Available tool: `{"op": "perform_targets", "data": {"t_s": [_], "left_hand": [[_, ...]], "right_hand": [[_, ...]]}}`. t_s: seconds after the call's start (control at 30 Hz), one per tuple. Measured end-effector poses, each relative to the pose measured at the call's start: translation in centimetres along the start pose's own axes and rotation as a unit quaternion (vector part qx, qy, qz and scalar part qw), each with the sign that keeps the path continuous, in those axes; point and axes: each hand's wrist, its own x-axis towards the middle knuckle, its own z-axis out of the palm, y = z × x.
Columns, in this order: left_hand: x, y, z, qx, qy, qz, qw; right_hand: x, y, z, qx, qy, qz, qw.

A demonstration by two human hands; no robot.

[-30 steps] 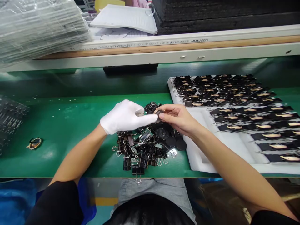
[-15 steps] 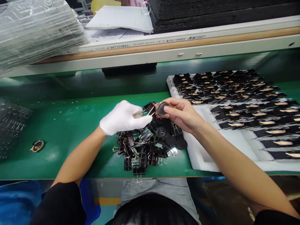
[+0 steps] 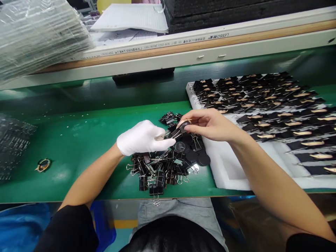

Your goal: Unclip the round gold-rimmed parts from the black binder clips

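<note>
My left hand (image 3: pixel 143 138), in a white glove, pinches the wire handles of a black binder clip (image 3: pixel 174 132). Bare fingers of my right hand (image 3: pixel 211 125) grip a small round part (image 3: pixel 185 126) with a black disc face and a gold-toned edge. The clip's mouth meets the part's edge; how far it reaches over is hidden. Below both hands lies a heap of black binder clips (image 3: pixel 158 179) with silver handles. Several flat black discs (image 3: pixel 203 158) and a clear round piece (image 3: pixel 180 147) lie on the heap's right side.
To the right, a white foam tray (image 3: pixel 228 175) holds rows of clipped parts (image 3: pixel 291 123). One loose gold-rimmed round part (image 3: pixel 43 165) lies on the green table (image 3: pixel 86 175) at left. Stacked clear plastic trays (image 3: pixel 39 38) and papers (image 3: pixel 131 19) sit on the shelf ledge.
My right hand has tilted the round part from face-on to edge-on. My left hand has shifted slightly right and down, bringing the binder clip onto the part's edge.
</note>
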Motion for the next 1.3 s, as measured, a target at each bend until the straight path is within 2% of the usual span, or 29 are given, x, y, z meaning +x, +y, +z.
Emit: {"op": "perform_targets", "data": {"t_s": [0.13,0.23,0.33,0.37,0.43,0.53,0.6,0.67,0.7,0.8,0.9,1.0,1.07,1.13,1.2,1.3], "left_hand": [[0.1,0.4,-0.5,0.008,-0.004,-0.040,0.999],[-0.2,0.1,-2.0,-0.026,-0.015,-0.045,0.999],[-0.7,-0.6,-3.5,-0.004,-0.010,-0.078,0.997],[-0.8,-0.9,-3.9,0.021,-0.025,-0.092,0.995],[-0.8,-1.4,-4.1,0.063,-0.095,-0.103,0.988],[-0.6,-2.2,-3.4,0.094,-0.194,-0.085,0.973],[-0.4,-2.6,-3.0,0.109,-0.208,-0.067,0.970],[-0.3,-2.9,-2.8,0.105,-0.181,-0.046,0.977],[-0.3,-2.9,-2.9,0.095,-0.148,-0.037,0.984],[-0.4,-2.7,-3.2,0.042,0.009,-0.039,0.998],[-0.3,-1.6,-2.6,-0.030,0.160,-0.075,0.984],[0.1,-0.3,-1.2,-0.045,0.243,-0.099,0.964],[0.2,0.4,-0.5,-0.044,0.254,-0.098,0.961],[0.2,0.8,-0.2,-0.051,0.228,-0.087,0.968],[0.1,1.0,-0.4,-0.035,0.194,-0.088,0.977],[-0.1,0.8,-1.2,0.049,0.175,-0.138,0.974]], "right_hand": [[0.0,-0.1,0.1,0.017,0.016,0.006,1.000],[0.2,0.3,0.4,0.092,0.094,0.015,0.991],[0.5,0.9,0.8,0.207,0.178,0.027,0.962],[0.6,1.1,0.9,0.239,0.188,0.034,0.952],[0.8,1.3,1.0,0.290,0.191,0.057,0.936],[0.9,1.3,1.3,0.336,0.180,0.095,0.920],[0.9,1.2,1.5,0.345,0.170,0.111,0.916],[0.9,1.2,1.6,0.338,0.153,0.119,0.921],[0.8,1.2,1.7,0.332,0.139,0.120,0.925],[0.6,1.2,2.0,0.285,0.078,0.127,0.947],[0.4,1.3,2.6,0.193,0.046,0.096,0.975],[0.3,1.5,3.5,0.118,0.042,0.016,0.992],[0.3,1.8,4.1,0.106,0.038,-0.008,0.994],[0.4,2.0,4.4,0.115,0.041,-0.010,0.992],[0.4,2.1,4.6,0.120,0.043,-0.006,0.992],[0.2,2.0,4.5,0.111,0.028,-0.004,0.993]]}}
